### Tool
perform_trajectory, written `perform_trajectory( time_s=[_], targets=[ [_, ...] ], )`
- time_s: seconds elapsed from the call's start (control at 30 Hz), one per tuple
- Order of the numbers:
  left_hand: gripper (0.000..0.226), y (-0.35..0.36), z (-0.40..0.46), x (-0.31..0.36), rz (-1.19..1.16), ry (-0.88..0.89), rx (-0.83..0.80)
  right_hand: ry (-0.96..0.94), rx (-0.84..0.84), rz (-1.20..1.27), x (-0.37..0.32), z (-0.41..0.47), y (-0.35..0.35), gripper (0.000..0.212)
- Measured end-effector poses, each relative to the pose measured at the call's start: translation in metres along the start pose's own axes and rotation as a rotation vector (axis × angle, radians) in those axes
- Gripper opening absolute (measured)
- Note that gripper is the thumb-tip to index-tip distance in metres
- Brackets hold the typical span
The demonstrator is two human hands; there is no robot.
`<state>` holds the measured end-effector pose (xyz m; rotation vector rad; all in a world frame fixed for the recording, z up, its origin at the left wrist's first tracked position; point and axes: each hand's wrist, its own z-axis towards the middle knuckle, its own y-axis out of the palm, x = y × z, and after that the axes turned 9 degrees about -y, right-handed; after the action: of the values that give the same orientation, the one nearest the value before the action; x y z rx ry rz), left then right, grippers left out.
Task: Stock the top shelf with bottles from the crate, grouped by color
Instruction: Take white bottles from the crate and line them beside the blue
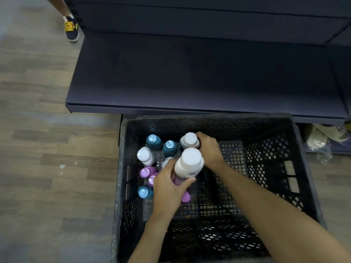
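Both hands are down in the crate (303, 168), each on a white bottle.

The left hand (169, 188) wraps fingers and thumb around the nearer white bottle (189, 162); the right hand (209, 147) curls round the farther white bottle (189, 140). Lifting two at once could knock over the teal bottles (161, 144) and purple bottles (147, 172) crowded just left of the hands. Beyond the hands, a dark shelf (199, 76) stands bare; wood-look floor (47, 139) spreads left, where someone's shoe (71, 29) shows.
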<state>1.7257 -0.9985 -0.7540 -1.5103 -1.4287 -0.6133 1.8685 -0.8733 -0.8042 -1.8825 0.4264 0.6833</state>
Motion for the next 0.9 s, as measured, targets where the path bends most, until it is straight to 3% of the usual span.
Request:
perform_trajectory(
  time_s=[0.33, 0.53, 0.9],
  targets=[
    [0.049, -0.024, -0.025, 0.122, 0.050, 0.109, -0.005, -0.212, 0.135, -0.109, -0.068, -0.095, -0.132, 0.045],
    [0.040, -0.059, -0.061, 0.241, 0.119, 0.257, -0.050, -0.190, 0.240, -0.005, -0.149, -0.155, -0.252, 0.046],
    [0.045, -0.087, -0.154, 0.461, 0.222, 0.622, -0.022, -0.492, 0.450, -0.040, -0.249, -0.240, -0.446, 0.045]
  ],
)
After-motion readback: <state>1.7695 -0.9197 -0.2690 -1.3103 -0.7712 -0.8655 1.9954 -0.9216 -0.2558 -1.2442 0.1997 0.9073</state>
